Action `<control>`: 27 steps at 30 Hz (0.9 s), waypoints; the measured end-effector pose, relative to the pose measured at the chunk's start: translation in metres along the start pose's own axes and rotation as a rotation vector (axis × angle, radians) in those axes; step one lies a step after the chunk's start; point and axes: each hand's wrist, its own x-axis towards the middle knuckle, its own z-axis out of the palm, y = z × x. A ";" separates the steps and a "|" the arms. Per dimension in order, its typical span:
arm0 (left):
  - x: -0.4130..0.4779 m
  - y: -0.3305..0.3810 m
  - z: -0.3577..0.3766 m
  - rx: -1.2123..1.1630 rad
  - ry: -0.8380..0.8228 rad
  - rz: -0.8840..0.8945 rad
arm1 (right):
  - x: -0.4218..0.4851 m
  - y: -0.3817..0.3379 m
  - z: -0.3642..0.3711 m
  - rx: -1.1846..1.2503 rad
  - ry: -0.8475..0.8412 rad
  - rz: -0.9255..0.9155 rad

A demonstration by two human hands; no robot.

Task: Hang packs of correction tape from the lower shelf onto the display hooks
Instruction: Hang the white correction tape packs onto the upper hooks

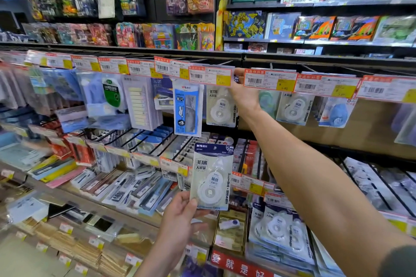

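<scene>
Here, a person stands at a stationery display, partway through hanging a pack. The left hand (180, 213), low and left of centre, pinches a pack (211, 177) of correction tape by its bottom corner. The thumb is in front and the fingers curl behind, holding it upright before the middle shelves. To hang it well, it should probably be lifted to the row above with its top hole lined up on the hook. It can then slide straight back to sit flat against the matching hung packs (220, 105). The hook itself is hidden behind a red and yellow price tag (210, 75). The right hand (244, 94) reaches up just beside those hung packs. Its fingertips are behind the tag, so whether it grips anything cannot be told; it may be steadying the hook. The held pack is a pale card with a dark blue header and a round white dispenser under a clear blister. More such packs lie in a stack (276, 231) on the lower shelf, at right.
</scene>
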 end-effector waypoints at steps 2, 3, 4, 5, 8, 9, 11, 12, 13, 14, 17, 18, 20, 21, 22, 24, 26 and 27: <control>0.002 -0.001 0.000 -0.004 -0.004 0.010 | 0.010 0.006 0.000 -0.053 -0.023 0.018; 0.003 -0.002 0.000 -0.005 -0.004 0.014 | 0.014 0.009 0.000 -0.078 -0.043 0.048; 0.005 -0.002 -0.001 -0.005 -0.003 0.018 | 0.016 0.010 -0.001 -0.095 -0.049 0.082; 0.006 -0.003 -0.001 -0.002 -0.004 0.020 | 0.019 0.013 0.000 -0.111 -0.030 0.087; 0.010 -0.002 -0.001 0.014 -0.003 0.034 | 0.035 0.024 0.005 -0.149 0.031 0.035; 0.011 -0.001 -0.001 0.021 -0.002 0.039 | 0.040 0.028 0.006 -0.155 0.034 0.047; 0.013 0.002 -0.001 0.033 -0.004 0.045 | 0.039 0.023 0.007 -0.150 0.044 0.079; 0.014 0.004 -0.001 0.037 -0.006 0.044 | 0.039 0.022 0.005 -0.153 0.053 0.086; 0.016 0.004 0.000 0.038 -0.004 0.040 | 0.039 0.021 0.004 -0.160 0.052 0.091; 0.017 0.005 0.000 0.037 -0.001 0.036 | 0.041 0.023 0.003 -0.155 0.044 0.077; 0.020 0.008 0.004 0.027 0.001 0.047 | 0.039 0.025 0.003 -0.151 0.032 0.007; 0.022 0.009 0.006 0.020 -0.001 0.058 | 0.042 0.028 0.004 -0.180 0.045 -0.029; 0.026 0.011 0.009 0.015 -0.005 0.079 | 0.038 0.027 0.001 -0.187 0.107 -0.061; 0.028 0.010 0.011 0.017 -0.006 0.088 | 0.035 0.026 0.000 -0.170 0.126 -0.072; 0.029 0.010 0.013 0.015 -0.009 0.097 | 0.034 0.028 -0.003 -0.152 0.121 -0.094; 0.031 0.010 0.016 0.000 -0.010 0.115 | 0.028 0.031 -0.009 -0.158 0.098 -0.118; 0.033 0.011 0.018 -0.013 -0.008 0.137 | 0.020 0.031 -0.014 -0.206 0.089 -0.163; 0.035 0.012 0.020 -0.014 -0.011 0.148 | 0.013 0.028 -0.017 -0.241 0.090 -0.172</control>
